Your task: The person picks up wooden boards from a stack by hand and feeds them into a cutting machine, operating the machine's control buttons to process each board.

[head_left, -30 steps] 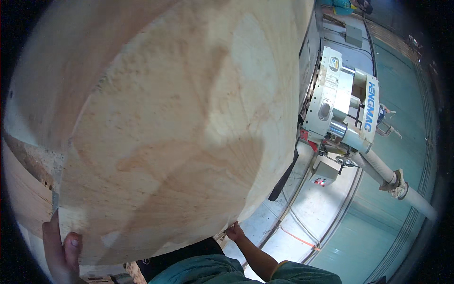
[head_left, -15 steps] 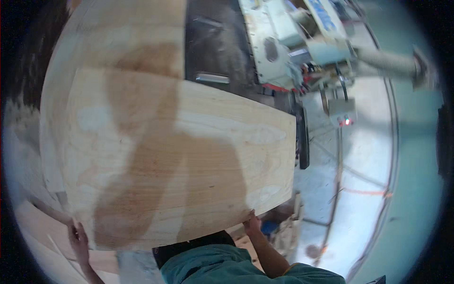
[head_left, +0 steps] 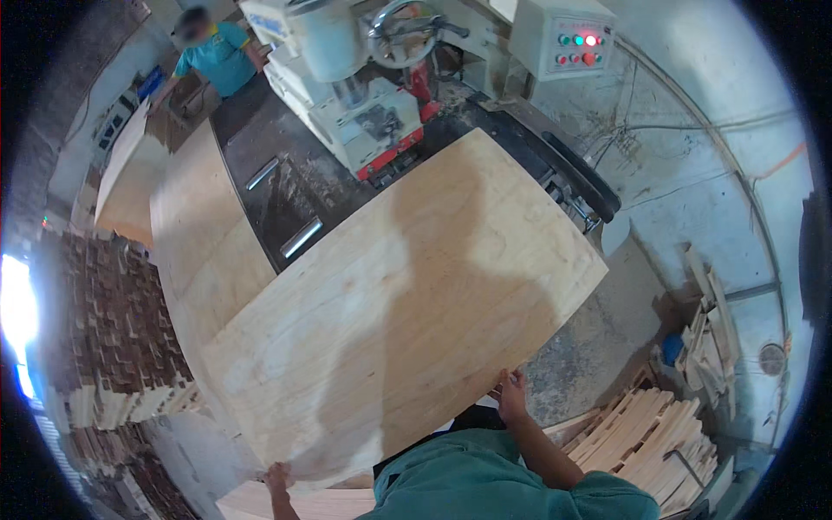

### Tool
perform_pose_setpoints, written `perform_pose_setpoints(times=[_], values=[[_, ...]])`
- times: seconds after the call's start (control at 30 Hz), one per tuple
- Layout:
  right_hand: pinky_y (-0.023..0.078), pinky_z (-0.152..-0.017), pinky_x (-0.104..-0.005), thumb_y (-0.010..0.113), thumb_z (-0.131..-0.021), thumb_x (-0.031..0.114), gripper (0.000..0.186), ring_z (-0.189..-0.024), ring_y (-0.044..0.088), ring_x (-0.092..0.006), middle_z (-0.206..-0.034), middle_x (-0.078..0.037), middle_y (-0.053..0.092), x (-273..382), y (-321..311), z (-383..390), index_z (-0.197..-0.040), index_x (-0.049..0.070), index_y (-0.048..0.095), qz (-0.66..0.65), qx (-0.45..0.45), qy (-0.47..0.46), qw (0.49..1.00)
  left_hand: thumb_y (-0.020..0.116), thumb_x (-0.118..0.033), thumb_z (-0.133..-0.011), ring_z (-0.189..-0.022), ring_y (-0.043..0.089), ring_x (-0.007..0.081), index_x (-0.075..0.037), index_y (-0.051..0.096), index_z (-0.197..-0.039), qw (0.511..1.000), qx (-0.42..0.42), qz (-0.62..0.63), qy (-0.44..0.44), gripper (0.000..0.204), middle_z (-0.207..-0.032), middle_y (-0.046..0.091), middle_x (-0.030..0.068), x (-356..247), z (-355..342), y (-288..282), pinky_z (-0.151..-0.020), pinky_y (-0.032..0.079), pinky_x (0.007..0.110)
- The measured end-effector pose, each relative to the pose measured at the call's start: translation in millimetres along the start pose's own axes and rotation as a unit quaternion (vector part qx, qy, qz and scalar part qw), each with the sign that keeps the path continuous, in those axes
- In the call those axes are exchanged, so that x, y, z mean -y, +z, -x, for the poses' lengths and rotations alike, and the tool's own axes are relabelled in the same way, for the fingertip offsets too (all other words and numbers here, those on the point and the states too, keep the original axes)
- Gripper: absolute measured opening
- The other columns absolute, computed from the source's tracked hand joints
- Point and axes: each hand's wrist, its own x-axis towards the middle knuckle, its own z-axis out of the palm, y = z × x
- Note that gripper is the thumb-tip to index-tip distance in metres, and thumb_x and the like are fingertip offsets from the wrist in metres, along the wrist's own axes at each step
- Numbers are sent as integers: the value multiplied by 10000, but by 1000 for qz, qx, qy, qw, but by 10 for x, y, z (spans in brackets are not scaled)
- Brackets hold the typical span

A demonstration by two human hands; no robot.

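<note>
A large pale plywood sheet stretches across the middle, with my shadow falling over it. My left hand is closed on its near left corner. Along the near edge, further right, my right hand grips the same sheet, fingers wrapped round the rim. The far long edge lies over the dark bed of a woodworking machine with a white body, red guard and handwheel. Another plywood panel extends from beneath or beside the sheet at the left; exactly how they overlap I cannot tell.
A person in a teal shirt stands at the far left beside another board. Stacked wood strips rise on the left. More strips lie at the lower right. A control box with lit buttons hangs at the upper right.
The view has swung left and up, bringing the co-worker and wood stacks into sight. The sheet now appears turned, its right end angled further away. Both hands keep their hold.
</note>
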Motion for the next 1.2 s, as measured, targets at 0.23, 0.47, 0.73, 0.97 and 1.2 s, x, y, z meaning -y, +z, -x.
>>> perform_pose_setpoints(times=[0.23, 0.47, 0.73, 0.97, 1.2], values=[[544, -781, -466, 556, -978, 287, 363, -905, 636, -261, -1109, -124, 582, 423, 121, -388, -1218, 120, 339, 57, 6, 2, 998, 540, -347, -968, -987, 549, 153, -116, 482, -1144, 992, 39, -110, 51, 296, -1059, 559, 21, 82, 70, 200, -837, 457, 380], [547, -754, -451, 557, -977, 289, 359, -893, 634, -255, -1109, -133, 580, 767, 308, -594, -1207, 109, 347, 80, 0, -8, 997, 630, -223, -881, -865, 596, 193, -108, 517, -1130, 973, -57, 208, -85, 296, -1054, 580, 73, 30, -259, 435, -730, 500, 306], [568, -711, -437, 535, -991, 297, 349, -881, 650, -247, -1056, -143, 611, 991, 445, -860, -1190, 77, 350, 101, -7, -56, 993, 562, -293, -933, -1097, 552, 183, -80, 486, -1174, 961, 19, -275, 4, 330, -1148, 577, 94, -309, -253, 864, -911, 460, 365], [577, -676, -402, 506, -1005, 273, 316, -868, 659, -235, -1047, -140, 620, 1132, 480, -821, -1181, 69, 341, 118, 7, -61, 991, 688, -293, -891, -899, 627, 164, -15, 481, -1187, 993, -19, -87, -82, 455, -1012, 623, 113, -396, -93, 909, -719, 525, 280], [503, -458, -318, 439, -1026, 331, 323, -489, 584, -174, -714, -97, 605, 1532, 305, -1048, -925, 28, 492, 275, 30, -109, 955, 758, -296, -844, -729, 628, 194, -23, 418, -1251, 980, 4, -180, 89, 596, -1011, 636, 143, -406, -183, 1026, -600, 521, 310]])
